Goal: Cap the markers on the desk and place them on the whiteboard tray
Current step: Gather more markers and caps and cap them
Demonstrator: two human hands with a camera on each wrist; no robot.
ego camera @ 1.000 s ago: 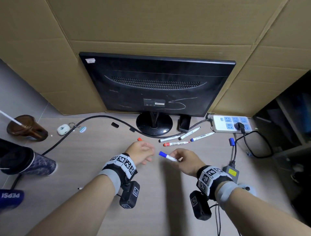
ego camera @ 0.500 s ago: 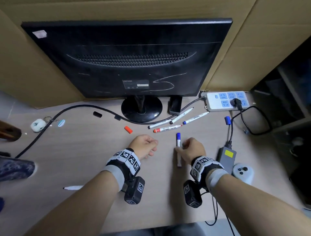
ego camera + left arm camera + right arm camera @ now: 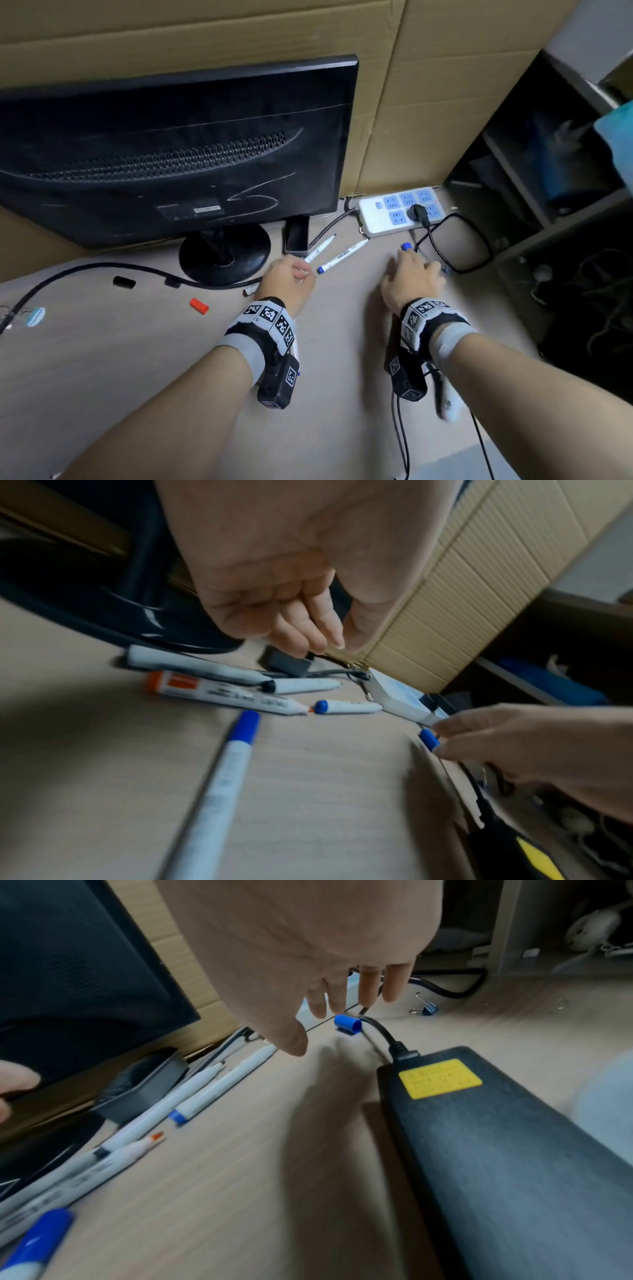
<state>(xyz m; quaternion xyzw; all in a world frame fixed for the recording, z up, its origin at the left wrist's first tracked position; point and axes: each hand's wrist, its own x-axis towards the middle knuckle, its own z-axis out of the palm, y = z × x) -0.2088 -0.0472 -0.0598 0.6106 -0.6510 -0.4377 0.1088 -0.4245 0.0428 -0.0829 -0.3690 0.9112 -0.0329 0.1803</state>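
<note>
Markers lie on the table, several uncapped, clustered by the monitor stand. Left to right: black cap and red cap loose on the table, left of the stand. Left hand hovers over the cluster, fingers loosely curled, holding nothing. Under it in the left wrist view: red marker tip exposed, black marker alongside, and a capped blue marker lying nearer the wrist. Uncapped blue marker just right of the left hand, angled toward the power strip. Right hand reaches over the blue cap, fingers extended, released; cap sits on the table against the cable of the black power adapter. Contact with the cap unclear. Blue binder clip beyond it.
</note>
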